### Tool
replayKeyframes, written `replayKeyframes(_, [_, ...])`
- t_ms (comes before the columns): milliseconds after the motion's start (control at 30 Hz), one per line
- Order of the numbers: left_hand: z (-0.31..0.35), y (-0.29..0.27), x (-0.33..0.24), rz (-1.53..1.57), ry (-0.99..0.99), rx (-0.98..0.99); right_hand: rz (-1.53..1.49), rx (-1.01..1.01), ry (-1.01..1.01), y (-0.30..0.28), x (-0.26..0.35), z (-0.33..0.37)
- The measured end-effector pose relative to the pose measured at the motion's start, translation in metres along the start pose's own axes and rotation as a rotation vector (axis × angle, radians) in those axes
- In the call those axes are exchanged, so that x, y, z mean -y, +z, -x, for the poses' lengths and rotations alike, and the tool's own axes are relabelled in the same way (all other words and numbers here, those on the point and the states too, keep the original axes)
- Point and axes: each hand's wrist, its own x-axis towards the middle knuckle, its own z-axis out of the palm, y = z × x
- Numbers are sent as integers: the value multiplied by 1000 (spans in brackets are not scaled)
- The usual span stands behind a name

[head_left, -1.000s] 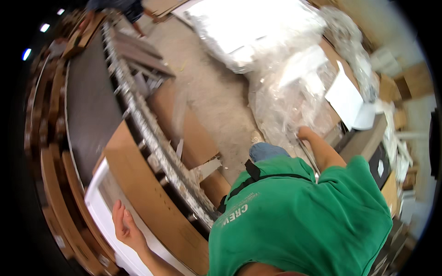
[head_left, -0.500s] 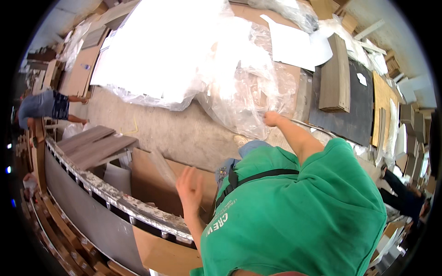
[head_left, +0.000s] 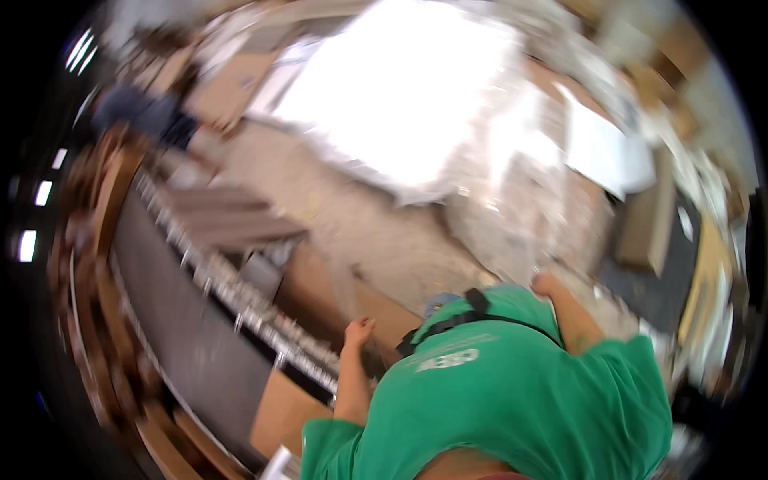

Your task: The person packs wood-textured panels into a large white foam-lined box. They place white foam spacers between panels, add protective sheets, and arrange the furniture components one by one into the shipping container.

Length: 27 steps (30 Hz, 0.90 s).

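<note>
My right hand (head_left: 546,284) is a closed fist at the near edge of a clear plastic sheet (head_left: 512,228), gripping it as far as the blur lets me see. The sheet drapes from a bright white sheet-covered stack (head_left: 400,88) at the far side. On my left, my left hand (head_left: 359,330) hangs with its fingers curled in and nothing visible in them. It is above a brown cardboard piece (head_left: 320,280), beside a worn metal rail (head_left: 264,324).
Grey-brown boards (head_left: 228,212) lie beyond the rail. A long wooden box (head_left: 644,220) rests on a dark panel (head_left: 680,272) at right. Another person (head_left: 140,112) bends over at far left. Concrete floor (head_left: 344,204) runs between rail and stack.
My view has swung, so the scene sits further right and is blurred. My right hand has drawn back closer to my body. My left hand has dropped, its fingers going from spread to curled.
</note>
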Motion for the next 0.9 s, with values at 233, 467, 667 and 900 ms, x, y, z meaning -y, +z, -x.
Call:
replayKeyframes(233, [32,26,13,216,-26,18,60,-11,-58,-37,85,-28])
replayKeyframes(467, [50,38,26,298,-191,-55,313,-35,-183,-94,149,-99])
replayKeyframes(667, [41,45,26,740,-224,-126,344,57,-401,-115,259,-135])
replayKeyframes(900, [50,53,48,848,-531,-86,487,189,-488,-141,368,-223])
